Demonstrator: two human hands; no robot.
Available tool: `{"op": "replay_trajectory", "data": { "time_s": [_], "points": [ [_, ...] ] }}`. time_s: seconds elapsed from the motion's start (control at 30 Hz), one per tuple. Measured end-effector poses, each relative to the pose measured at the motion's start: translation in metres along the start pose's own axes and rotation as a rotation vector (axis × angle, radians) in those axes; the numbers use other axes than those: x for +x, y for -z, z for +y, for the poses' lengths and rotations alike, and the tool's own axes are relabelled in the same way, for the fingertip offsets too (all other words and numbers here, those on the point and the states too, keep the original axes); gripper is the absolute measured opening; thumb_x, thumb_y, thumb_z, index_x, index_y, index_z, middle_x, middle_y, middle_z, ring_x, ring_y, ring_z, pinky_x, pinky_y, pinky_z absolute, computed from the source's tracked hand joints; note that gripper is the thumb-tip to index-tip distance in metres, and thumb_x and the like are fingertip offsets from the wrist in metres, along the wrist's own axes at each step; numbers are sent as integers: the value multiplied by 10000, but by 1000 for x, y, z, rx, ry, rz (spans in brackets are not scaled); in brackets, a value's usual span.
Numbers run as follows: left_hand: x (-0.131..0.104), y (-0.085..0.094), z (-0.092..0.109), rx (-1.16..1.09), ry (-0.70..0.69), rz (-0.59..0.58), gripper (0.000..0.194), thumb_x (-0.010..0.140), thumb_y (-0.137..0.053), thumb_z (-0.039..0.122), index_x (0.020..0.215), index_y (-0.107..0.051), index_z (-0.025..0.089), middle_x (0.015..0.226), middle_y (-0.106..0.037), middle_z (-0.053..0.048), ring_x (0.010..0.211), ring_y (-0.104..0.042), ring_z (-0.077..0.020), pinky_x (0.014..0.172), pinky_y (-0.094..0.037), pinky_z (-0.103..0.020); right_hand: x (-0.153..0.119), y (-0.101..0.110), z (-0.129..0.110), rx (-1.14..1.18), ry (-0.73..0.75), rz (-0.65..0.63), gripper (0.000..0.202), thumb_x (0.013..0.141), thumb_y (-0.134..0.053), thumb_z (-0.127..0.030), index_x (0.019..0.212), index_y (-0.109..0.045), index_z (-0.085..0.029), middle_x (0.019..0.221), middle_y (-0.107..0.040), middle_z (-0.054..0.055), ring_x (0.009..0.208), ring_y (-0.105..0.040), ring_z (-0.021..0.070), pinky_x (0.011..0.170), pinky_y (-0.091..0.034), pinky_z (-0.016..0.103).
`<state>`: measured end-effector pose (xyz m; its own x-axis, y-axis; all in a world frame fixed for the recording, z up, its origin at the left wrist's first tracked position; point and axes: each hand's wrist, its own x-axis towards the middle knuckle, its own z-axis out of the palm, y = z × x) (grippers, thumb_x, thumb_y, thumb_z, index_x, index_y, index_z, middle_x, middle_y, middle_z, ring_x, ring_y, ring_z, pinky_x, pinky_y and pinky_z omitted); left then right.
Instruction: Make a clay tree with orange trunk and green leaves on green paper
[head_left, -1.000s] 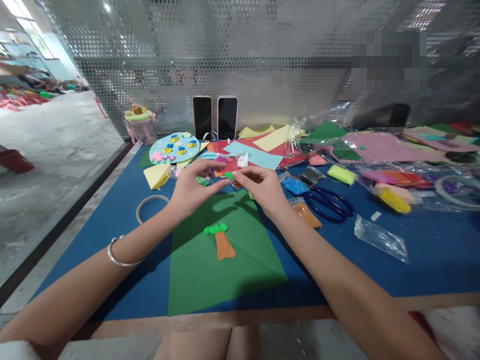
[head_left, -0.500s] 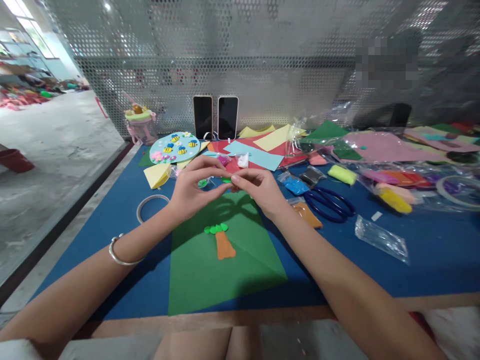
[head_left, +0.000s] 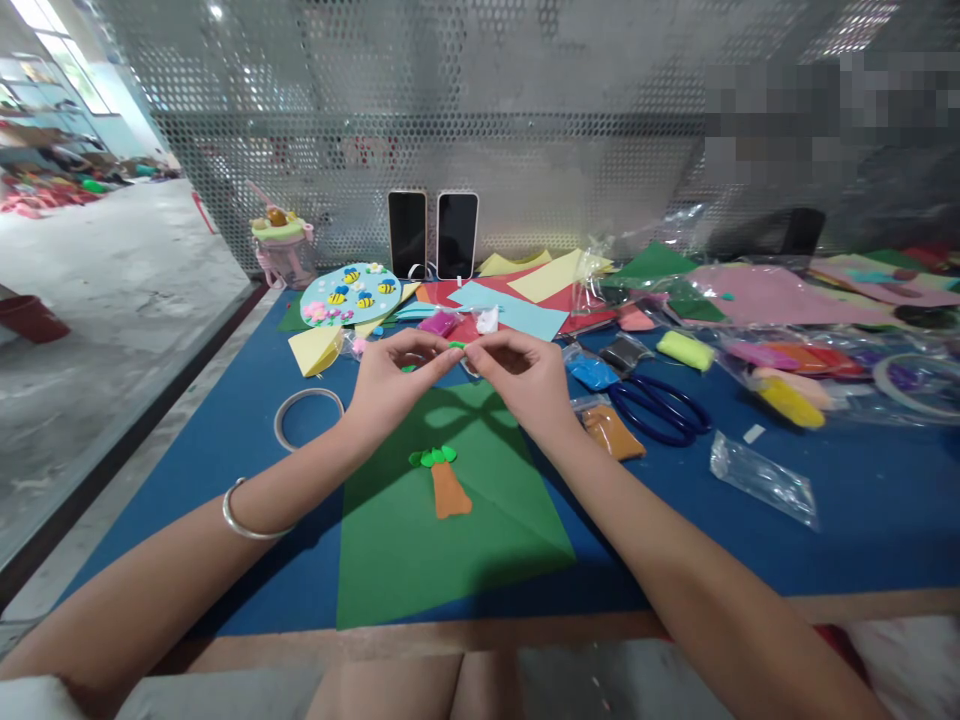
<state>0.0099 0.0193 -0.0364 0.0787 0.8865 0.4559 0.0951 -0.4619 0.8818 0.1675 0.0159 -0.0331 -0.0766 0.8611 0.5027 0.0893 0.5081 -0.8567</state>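
A small piece of green clay (head_left: 456, 345) is pinched between the fingertips of my left hand (head_left: 401, 375) and my right hand (head_left: 521, 378), above the far edge of a green sheet (head_left: 457, 560). On that sheet lies a brown clay trunk (head_left: 451, 490), with several flattened green clay pieces (head_left: 433, 457) in a row along its top. More green clay (head_left: 407, 369) shows partly behind my left fingers. Both hands are closed at the fingertips and nearly touch.
Two phones (head_left: 407, 235) lean on the perforated metal panel. A round bee picture (head_left: 351, 296) and a tape roll (head_left: 309, 420) are at left. Dark blue scissors (head_left: 660, 408), orange clay (head_left: 615, 432), blue clay (head_left: 592, 372) and a clear wrapper (head_left: 761, 478) lie at right.
My hands have turned slightly, with the fingertips raised a little and level with each other. The green piece now shows as a thin strip between them. The trunk and its green pieces have not moved.
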Motion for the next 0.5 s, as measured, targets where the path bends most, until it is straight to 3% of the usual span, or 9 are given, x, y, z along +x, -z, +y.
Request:
{"op": "replay_trajectory", "data": {
  "time_s": [0.23, 0.33, 0.5],
  "points": [
    [0, 1, 2, -7, 6, 21, 251, 702, -732, 410, 793, -693, 179, 793, -684, -30, 687, -600, -126, 650, -489, -257, 1, -1, 3, 48, -14, 13, 130, 743, -690, -313, 723, -676, -185, 698, -687, 2, 627, -624, 126, 645, -524, 263],
    [-2, 1, 2, 12, -79, 72, 217, 732, -721, 358, 878, -706, 197, 898, -687, -46, 736, -605, -128, 691, -496, -269, 3, -1, 4, 63, -44, 20, 161, 734, -692, -350, 714, -673, -192, 669, -674, -3, 609, -615, 130, 641, -525, 277],
    [-4, 1, 1, 48, -236, 102, 97, 752, -710, 285, 824, -733, 225, 856, -673, -43, 807, -609, -145, 690, -493, -271, 3, -2, 2, 79, -75, 3, 200, 701, -710, -399, 705, -674, -203, 657, -669, -3, 610, -618, 138, 631, -529, 289]
  ]
}}
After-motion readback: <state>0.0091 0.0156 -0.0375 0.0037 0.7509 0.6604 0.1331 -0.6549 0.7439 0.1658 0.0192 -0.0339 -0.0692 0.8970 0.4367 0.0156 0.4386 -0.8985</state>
